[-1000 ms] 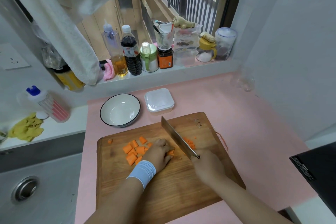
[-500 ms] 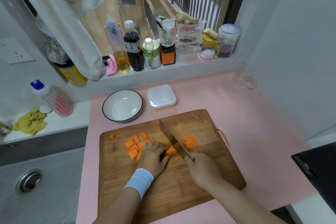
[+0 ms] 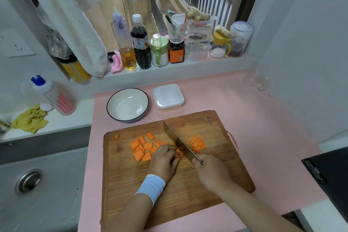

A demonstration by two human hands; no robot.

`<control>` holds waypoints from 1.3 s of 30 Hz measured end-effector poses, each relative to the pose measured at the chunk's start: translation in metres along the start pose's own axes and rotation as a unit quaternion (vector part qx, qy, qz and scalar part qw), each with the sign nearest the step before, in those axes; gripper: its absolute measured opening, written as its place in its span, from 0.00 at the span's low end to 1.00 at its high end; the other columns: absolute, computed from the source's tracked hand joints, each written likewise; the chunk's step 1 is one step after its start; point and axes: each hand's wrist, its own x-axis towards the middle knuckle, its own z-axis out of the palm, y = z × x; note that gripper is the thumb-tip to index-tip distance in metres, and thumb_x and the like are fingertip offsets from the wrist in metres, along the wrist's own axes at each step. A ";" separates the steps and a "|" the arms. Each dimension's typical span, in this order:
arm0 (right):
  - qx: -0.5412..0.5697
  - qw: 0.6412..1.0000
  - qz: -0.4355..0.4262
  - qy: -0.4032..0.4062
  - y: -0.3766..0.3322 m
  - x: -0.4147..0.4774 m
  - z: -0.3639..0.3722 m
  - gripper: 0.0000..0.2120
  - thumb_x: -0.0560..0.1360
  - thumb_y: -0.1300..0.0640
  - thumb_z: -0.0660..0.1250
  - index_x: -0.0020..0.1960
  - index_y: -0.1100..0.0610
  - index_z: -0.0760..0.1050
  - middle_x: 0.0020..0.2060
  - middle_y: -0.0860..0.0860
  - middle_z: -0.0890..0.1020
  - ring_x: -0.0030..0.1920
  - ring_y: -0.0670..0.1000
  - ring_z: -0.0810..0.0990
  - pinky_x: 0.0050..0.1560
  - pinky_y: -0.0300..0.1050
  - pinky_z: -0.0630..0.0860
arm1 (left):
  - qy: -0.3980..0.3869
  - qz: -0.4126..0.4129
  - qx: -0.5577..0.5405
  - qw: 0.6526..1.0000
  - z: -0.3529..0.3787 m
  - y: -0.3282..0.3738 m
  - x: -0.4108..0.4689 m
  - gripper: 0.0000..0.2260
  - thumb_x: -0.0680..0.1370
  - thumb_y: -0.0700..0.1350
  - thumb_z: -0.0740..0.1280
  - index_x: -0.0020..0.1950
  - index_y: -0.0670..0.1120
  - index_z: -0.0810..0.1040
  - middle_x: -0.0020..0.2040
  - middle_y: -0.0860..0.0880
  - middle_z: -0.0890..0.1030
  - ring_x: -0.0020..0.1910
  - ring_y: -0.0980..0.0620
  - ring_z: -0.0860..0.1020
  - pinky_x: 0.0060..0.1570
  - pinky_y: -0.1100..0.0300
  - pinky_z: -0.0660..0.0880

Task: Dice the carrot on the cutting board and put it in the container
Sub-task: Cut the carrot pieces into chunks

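A wooden cutting board [image 3: 131,181] lies on the pink counter. Several thick carrot chunks [image 3: 142,147] sit left of the cleaver [image 3: 178,142], and a small pile of fine carrot dice [image 3: 196,143] lies to its right. My left hand [image 3: 163,160], with a pale blue wristband, holds a carrot piece [image 3: 178,153] down with curled fingers beside the blade. My right hand [image 3: 211,172] grips the cleaver's handle, blade down on the board against that piece. A white bowl [image 3: 128,104] and a lidded white container [image 3: 168,97] stand behind the board.
Bottles and jars [image 3: 141,43] line the window sill. A steel sink [image 3: 28,182] is at the left, with a yellow cloth [image 3: 30,119] and a dish-soap bottle [image 3: 54,96] on its ledge. A black appliance [image 3: 331,173] is at the right edge.
The cleaver has kept chopping, moving slightly left along the carrot piece under my left hand. The pile of fine dice right of the blade has come into view.
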 end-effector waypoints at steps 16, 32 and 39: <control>0.008 1.000 -0.002 0.000 0.003 0.003 0.004 0.14 0.83 0.46 0.57 0.46 0.45 0.80 0.36 0.44 0.81 0.39 0.45 0.80 0.42 0.46 0.77 | 0.004 -0.095 -0.060 0.994 -0.003 0.016 0.008 0.10 0.73 0.49 0.73 0.51 0.48 0.77 0.45 0.56 0.74 0.50 0.55 0.71 0.50 0.64 0.69; -0.011 1.000 -0.001 0.002 0.000 -0.003 0.012 0.15 0.84 0.46 0.55 0.46 0.46 0.78 0.36 0.45 0.80 0.40 0.47 0.79 0.41 0.46 0.76 | 0.024 0.087 -0.043 0.995 0.002 -0.006 -0.001 0.11 0.79 0.46 0.64 0.45 0.42 0.84 0.44 0.49 0.80 0.47 0.51 0.78 0.48 0.60 0.77; -0.022 0.999 -0.023 0.024 -0.003 -0.012 0.014 0.15 0.84 0.48 0.54 0.46 0.47 0.76 0.35 0.45 0.79 0.38 0.46 0.78 0.38 0.45 0.72 | 0.033 0.079 -0.060 0.995 0.004 -0.007 0.000 0.02 0.74 0.38 0.72 0.45 0.43 0.84 0.43 0.49 0.80 0.47 0.52 0.77 0.51 0.66 0.73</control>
